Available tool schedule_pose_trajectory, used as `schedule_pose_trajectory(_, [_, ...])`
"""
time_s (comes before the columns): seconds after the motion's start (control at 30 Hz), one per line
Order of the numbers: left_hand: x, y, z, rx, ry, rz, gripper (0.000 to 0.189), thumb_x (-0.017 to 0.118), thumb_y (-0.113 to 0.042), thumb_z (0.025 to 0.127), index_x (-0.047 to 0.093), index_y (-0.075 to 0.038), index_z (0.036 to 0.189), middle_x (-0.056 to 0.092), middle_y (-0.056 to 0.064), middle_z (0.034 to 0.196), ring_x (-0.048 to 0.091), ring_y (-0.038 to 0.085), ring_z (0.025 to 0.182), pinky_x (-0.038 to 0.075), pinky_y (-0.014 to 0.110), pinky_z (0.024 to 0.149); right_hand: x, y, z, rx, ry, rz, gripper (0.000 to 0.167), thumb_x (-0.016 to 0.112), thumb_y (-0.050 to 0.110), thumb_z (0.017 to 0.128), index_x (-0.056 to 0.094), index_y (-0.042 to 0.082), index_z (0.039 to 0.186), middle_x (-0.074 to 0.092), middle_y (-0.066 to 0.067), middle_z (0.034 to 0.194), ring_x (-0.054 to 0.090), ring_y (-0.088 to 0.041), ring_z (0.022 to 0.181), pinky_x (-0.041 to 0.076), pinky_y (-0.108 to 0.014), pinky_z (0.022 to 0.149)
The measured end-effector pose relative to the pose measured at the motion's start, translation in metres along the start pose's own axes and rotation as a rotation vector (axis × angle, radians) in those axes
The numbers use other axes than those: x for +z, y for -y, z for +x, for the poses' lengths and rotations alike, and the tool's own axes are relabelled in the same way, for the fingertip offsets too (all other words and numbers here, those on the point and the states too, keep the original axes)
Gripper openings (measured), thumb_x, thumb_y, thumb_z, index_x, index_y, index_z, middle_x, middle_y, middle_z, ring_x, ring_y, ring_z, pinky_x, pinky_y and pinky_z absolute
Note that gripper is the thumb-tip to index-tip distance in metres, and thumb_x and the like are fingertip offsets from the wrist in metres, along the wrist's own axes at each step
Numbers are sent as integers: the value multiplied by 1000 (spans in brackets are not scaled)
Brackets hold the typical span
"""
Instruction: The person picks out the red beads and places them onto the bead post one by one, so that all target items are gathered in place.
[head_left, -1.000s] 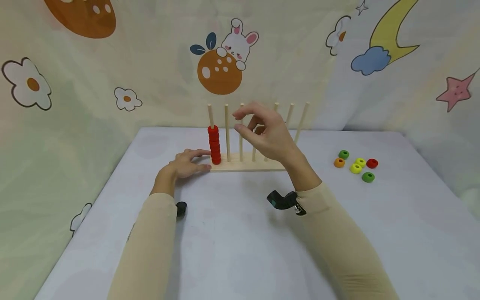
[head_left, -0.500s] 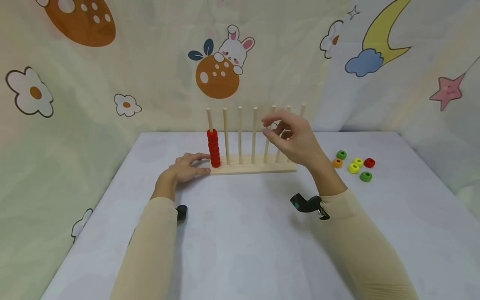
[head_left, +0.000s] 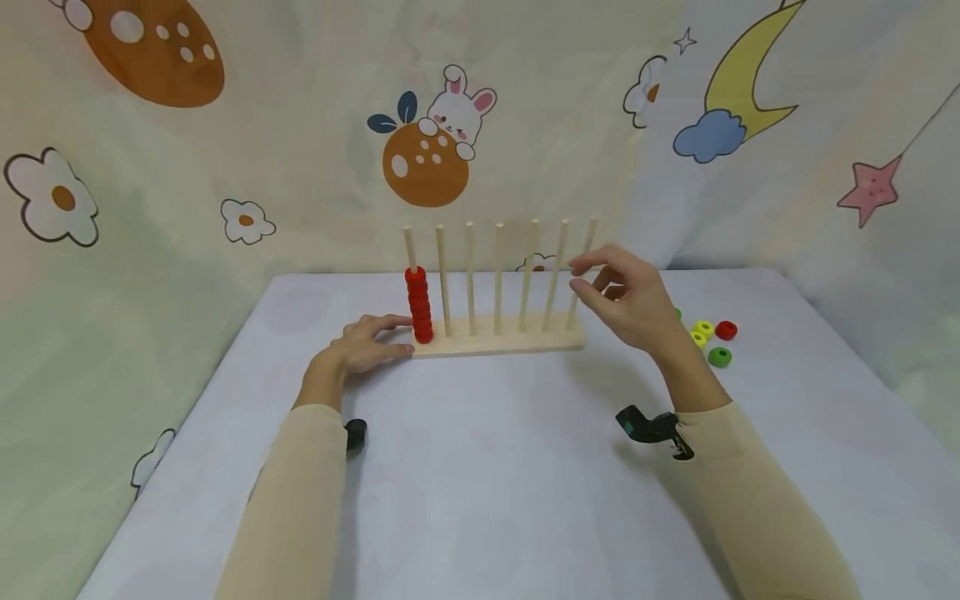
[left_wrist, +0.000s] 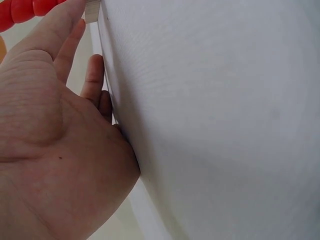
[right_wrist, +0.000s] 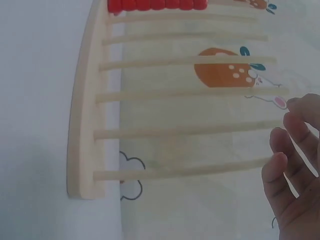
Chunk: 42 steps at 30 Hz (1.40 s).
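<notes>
A wooden peg rack (head_left: 498,343) with a row of upright pegs stands towards the back of the white table. Several red beads (head_left: 419,305) are stacked on its leftmost peg; the other pegs carry none. My left hand (head_left: 363,344) rests at the rack's left end, thumb and index finger straight and touching the base. In the left wrist view the thumb (left_wrist: 55,27) reaches the base's end. My right hand (head_left: 630,298) hovers by the rightmost peg, fingers loosely bent and nothing between them. The right wrist view shows its fingertips (right_wrist: 274,167) near the peg tops.
Loose beads lie right of the rack: a red bead (head_left: 726,330), a green bead (head_left: 720,357) and yellow ones, with others partly hidden behind my right hand. A cloth printed with cartoon figures hangs behind the table (head_left: 480,467).
My right hand has moved right and lower, from in front of the middle pegs to beside the rightmost one. My left hand stays at the rack's end. The head view has tilted slightly.
</notes>
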<state>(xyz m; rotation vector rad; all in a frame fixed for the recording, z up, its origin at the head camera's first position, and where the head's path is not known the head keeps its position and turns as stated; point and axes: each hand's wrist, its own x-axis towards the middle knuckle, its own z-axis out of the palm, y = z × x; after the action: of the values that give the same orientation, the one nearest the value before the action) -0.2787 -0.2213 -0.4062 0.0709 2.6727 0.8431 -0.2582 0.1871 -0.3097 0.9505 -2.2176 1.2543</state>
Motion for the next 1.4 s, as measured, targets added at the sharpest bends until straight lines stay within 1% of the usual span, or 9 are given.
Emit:
schedule_pose_trajectory(0.17, [-2,-1,-6,7,-3,1,63,64,-57,93,45,-43,152,34,8,160,19,41,148,24,75,109,-12,14,-6,-16,6,-103,21,70,-13,89,69,-5,109,69,-19,103,59,-17,67,47,-16,57])
schedule_pose_trajectory(0.3, [-1,-3,-6,20,-11,-11,63,64,-57,93,46,-43,151,35,8,160,19,42,147,23,74,109,-25,13,-14,4,-13,-127,23,70,-15,87,69,-6,107,69,-15,101,59,-15,65,47,-14,57])
schedule_pose_trajectory(0.4, [0,-3,-7,14,-9,-22,63,65,-57,93,47,-42,151,35,8,160,19,42,147,23,74,109,-35,0,-21,32,-19,-120,23,69,-16,87,69,-6,108,68,-18,101,58,-16,64,45,-16,51])
schedule_pose_trajectory(0.53, [3,-2,-8,4,1,-39,63,66,-56,93,47,-41,152,35,7,160,19,42,147,24,75,108,-50,-32,-35,110,-23,-162,25,69,-9,91,71,2,114,69,-15,106,58,-11,64,44,-16,49])
schedule_pose_trajectory(0.7, [2,-4,-6,14,4,-44,64,66,-55,93,46,-40,152,35,7,160,19,41,147,24,75,109,-72,-62,-49,170,-44,-256,28,72,0,93,72,12,119,69,-4,105,58,-4,69,45,-13,58])
schedule_pose_trajectory(0.9, [1,-5,-6,4,2,-38,65,66,-56,92,46,-40,152,35,8,160,19,42,147,25,75,108,-88,-75,-59,196,-42,-316,30,73,3,93,71,13,121,69,-4,105,56,-1,71,42,-14,60])
schedule_pose_trajectory(1.1, [1,-4,-6,1,-3,-44,65,67,-56,92,47,-41,152,35,8,159,20,41,147,25,74,109,-101,-81,-73,304,-31,-380,24,71,10,96,68,11,120,68,-6,111,54,3,75,41,-15,56])
schedule_pose_trajectory(1.3, [2,-3,-6,-3,-2,-46,65,67,-56,92,47,-41,152,35,8,159,19,42,147,25,75,109,-113,-90,-83,389,-42,-369,22,68,13,99,67,10,121,64,2,109,56,2,73,47,-15,55])
schedule_pose_trajectory(1.4, [3,-3,-5,-14,-5,-50,64,67,-55,92,47,-42,151,35,7,160,19,40,147,24,74,110,-117,-93,-87,429,-29,-375,25,67,15,100,65,9,124,62,0,112,56,3,74,49,-16,55])
